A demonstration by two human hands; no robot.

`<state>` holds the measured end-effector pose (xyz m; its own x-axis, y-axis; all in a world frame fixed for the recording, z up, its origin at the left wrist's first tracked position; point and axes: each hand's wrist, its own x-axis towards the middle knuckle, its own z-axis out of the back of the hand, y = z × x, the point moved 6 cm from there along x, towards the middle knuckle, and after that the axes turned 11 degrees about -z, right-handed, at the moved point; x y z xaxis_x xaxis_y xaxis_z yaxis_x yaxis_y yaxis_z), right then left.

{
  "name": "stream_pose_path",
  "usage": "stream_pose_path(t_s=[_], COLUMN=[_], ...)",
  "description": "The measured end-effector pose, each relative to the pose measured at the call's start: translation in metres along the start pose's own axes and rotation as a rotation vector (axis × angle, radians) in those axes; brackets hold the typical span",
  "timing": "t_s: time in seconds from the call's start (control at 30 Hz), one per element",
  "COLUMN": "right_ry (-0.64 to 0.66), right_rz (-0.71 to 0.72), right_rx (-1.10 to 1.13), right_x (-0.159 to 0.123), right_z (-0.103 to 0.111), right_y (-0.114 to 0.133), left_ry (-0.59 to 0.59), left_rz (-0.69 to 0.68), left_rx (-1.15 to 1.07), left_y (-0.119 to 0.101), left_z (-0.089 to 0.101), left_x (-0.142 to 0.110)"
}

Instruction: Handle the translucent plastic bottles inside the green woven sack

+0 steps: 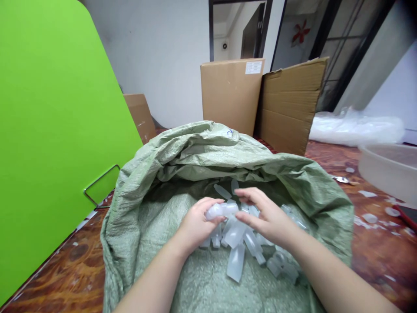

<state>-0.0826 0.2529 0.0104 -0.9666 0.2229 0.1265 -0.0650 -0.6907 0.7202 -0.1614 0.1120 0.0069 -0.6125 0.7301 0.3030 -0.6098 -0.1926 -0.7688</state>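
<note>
Where the background closes, a white wall (156,52), with a dark-framed doorway. Below it, a wood-patterned floor (48,287), reddish brown, scattered at right with pale scraps. At far left, one bright green panel (61,113), tilted, a bent wire handle near its lower edge. At centre, one pale green woven sack (140,230), crumpled, its mouth wide and its far rim folded over in thick creases. Behind the sack, one upright cardboard box (231,95), white label at its upper right corner; just beside it, one brown cardboard panel (288,111), standing at an angle. At right, one round whitish basin (387,174), cut off by the view's edge; behind it, a heap of clear plastic (355,128).

Left hand (199,221): over the sack's mouth, fingers curled around a translucent bottle (215,211). Right hand (265,215): opposite, fingers and thumb parted, thumb tip beside the end of the held piece; contact cannot be told. Smallest, a loose pile of translucent bottles (236,263), lying inside the sack beneath and between both hands, at mixed angles, several overlapping; count uncertain.
</note>
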Motion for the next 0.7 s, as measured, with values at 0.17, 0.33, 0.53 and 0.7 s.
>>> stream_pose_path(t_s=[0.17,0.33,0.53,0.7], right_ry=[0.048,0.032,0.012,0.023], right_rz=[-0.058,0.202,-0.096,0.120], right_rx=[-0.038,0.025,0.048,0.037], right_x=[0.001,-0.004,-0.001,-0.005], right_z=[-0.002,0.001,-0.006,-0.006], right_y=[-0.004,0.013,-0.001,0.015], left_ry=[0.060,0.042,0.015,-0.002], left_rz=[-0.121,-0.174,-0.188,-0.197], left_rx=[0.070,0.100,0.122,0.163], left_y=[-0.005,-0.007,-0.008,-0.003], left_z=[-0.005,-0.008,-0.005,-0.002], left_x=[-0.002,-0.004,-0.003,-0.002])
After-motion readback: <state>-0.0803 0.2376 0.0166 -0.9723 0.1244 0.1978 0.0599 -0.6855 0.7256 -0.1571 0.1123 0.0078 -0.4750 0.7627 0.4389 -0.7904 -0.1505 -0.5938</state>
